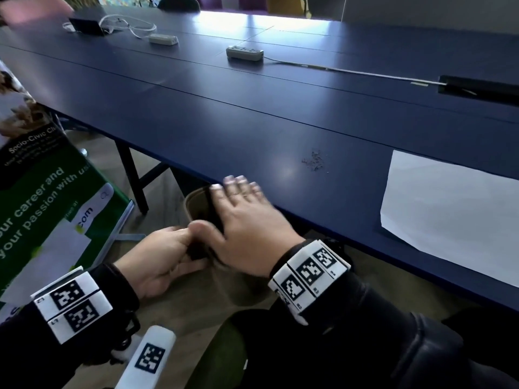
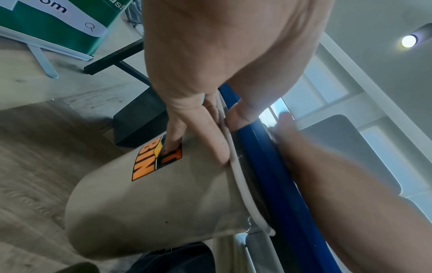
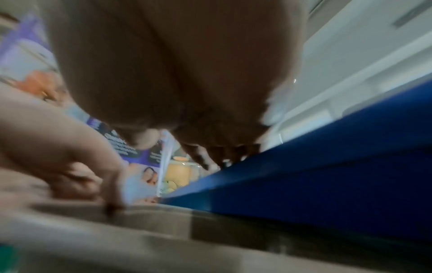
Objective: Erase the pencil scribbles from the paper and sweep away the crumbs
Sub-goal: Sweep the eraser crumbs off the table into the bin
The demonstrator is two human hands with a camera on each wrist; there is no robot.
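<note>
The paper (image 1: 455,217), white and blank on its visible face, is laid flat at the near edge of the blue counter (image 1: 252,108), at about 3 o'clock in the head view, with one corner overhanging the edge. The crumbs (image 1: 314,161), a small grey scatter, are seen on the bare counter at about 9 o'clock from the paper, well apart from it. A tan bin (image 2: 151,199) with an orange label is held below the counter's near edge, at about 7 o'clock from the crumbs. The left hand (image 1: 163,256) serves as a closed grip on the bin: its rim is pinched between thumb and curled fingers. The right hand (image 1: 241,217) is spread flat with straight fingers over the bin's mouth and the counter edge, nothing being held; it is blurred.

Two power strips (image 1: 244,53) with cables are placed toward the far side of the counter, near 12 o'clock, beside a dark box (image 1: 85,26). A green printed banner (image 1: 47,197) is stood on the wood-look floor (image 2: 35,147) at 9 o'clock. A ceiling light (image 2: 409,41) is visible in the left wrist view.
</note>
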